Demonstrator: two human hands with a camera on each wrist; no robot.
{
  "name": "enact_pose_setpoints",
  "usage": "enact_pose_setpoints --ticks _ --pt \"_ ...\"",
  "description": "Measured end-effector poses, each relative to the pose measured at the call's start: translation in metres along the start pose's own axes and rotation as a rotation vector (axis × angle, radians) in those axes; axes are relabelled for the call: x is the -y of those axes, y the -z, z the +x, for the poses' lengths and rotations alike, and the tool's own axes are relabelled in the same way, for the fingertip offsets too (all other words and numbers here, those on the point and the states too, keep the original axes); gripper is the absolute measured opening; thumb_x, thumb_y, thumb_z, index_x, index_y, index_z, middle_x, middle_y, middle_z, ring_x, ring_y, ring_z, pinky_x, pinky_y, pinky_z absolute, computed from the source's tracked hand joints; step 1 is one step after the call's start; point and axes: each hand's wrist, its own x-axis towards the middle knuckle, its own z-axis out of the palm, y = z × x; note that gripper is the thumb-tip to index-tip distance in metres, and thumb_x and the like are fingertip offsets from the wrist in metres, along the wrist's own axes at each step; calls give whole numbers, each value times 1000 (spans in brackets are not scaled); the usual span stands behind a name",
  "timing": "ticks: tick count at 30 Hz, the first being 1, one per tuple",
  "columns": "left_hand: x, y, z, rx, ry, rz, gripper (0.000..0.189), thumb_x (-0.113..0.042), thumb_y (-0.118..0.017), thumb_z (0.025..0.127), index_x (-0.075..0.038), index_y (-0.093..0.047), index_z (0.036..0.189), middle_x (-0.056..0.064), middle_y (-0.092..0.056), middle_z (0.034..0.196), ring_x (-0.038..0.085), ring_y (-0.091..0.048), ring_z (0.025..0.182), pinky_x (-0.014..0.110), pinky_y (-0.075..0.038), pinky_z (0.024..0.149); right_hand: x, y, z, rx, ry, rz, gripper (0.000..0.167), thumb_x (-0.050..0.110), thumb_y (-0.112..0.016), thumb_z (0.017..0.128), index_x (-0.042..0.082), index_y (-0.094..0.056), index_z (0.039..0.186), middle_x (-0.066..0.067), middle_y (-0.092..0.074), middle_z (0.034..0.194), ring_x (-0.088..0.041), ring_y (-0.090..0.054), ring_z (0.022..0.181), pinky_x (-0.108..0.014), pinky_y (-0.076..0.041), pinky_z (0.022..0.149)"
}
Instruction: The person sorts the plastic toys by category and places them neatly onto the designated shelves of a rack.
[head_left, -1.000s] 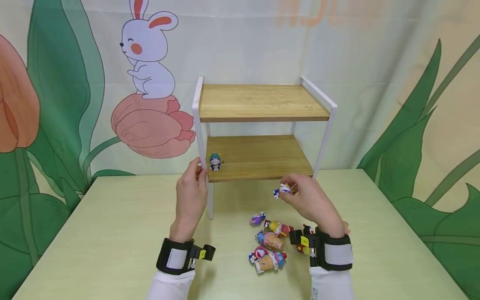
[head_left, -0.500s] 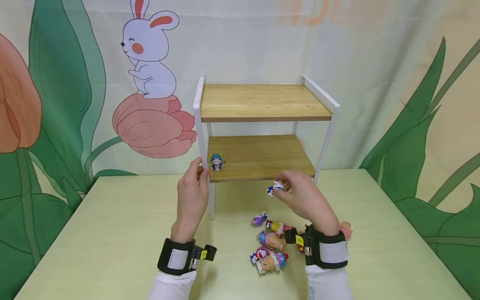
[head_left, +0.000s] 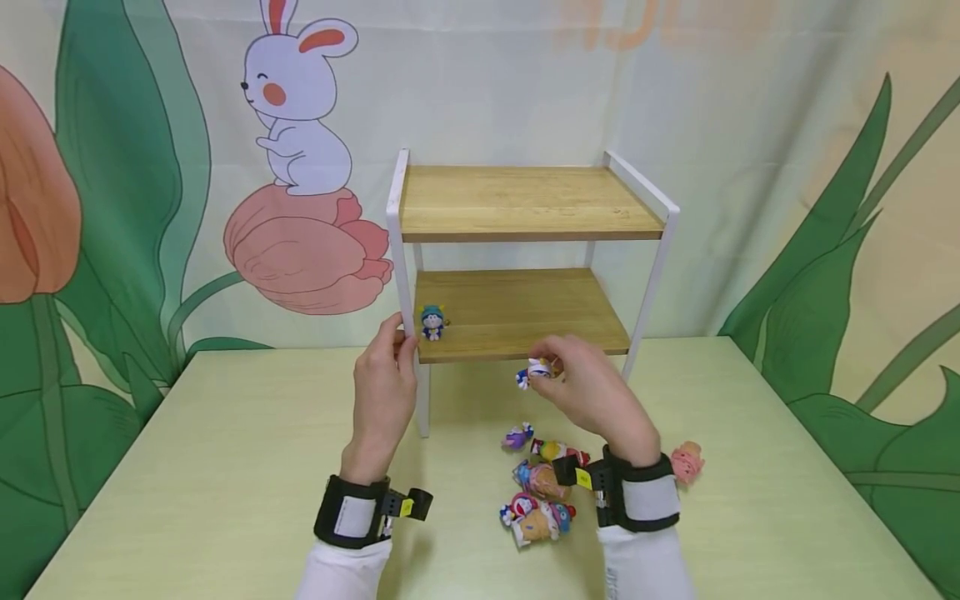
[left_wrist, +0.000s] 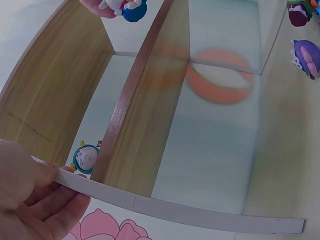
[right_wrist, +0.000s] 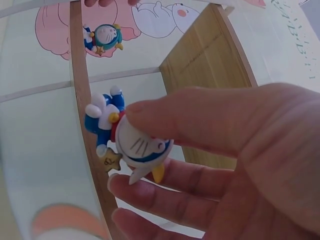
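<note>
My left hand (head_left: 382,383) grips the white left post (left_wrist: 200,209) of a two-tier shelf unit, thumb and fingers on either side of it at the lower board. Between the thumb and fingers of my right hand (head_left: 596,387) is a blue-and-white cat figurine (right_wrist: 137,137) with a white hood and a small star-shaped piece. It is tilted, head toward the palm, close in front of the lower board's front edge (head_left: 517,357). On that wooden board (head_left: 525,308), at the left end, another cat figurine (head_left: 432,323) in a teal hood stands upright.
Several figurines (head_left: 542,523) lie in a cluster on the table (head_left: 225,467) before the shelf unit. A purple figurine (head_left: 517,436) lies at the cluster's far end, and a pink one (head_left: 687,462) is right of my right wrist. The upper board (head_left: 525,200) overhangs the lower one.
My right hand has moved left and slightly up with the cat figurine along the shelf's front, uncovering the pink figurine. My left hand keeps its grip on the post.
</note>
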Motion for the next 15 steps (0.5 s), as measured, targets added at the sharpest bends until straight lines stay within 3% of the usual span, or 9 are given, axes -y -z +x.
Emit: enact_pose_setpoints --ticks 15 --pt "1 1 0 -7 -14 -2 31 -3 -55 99 4 -54 129 18 -66 95 26 -63 79 36 -56 66 13 -10 14 6 66 -9 23 12 -72 89 4 -66 110 -6 -61 97 -21 -55 89 -37 -49 77"
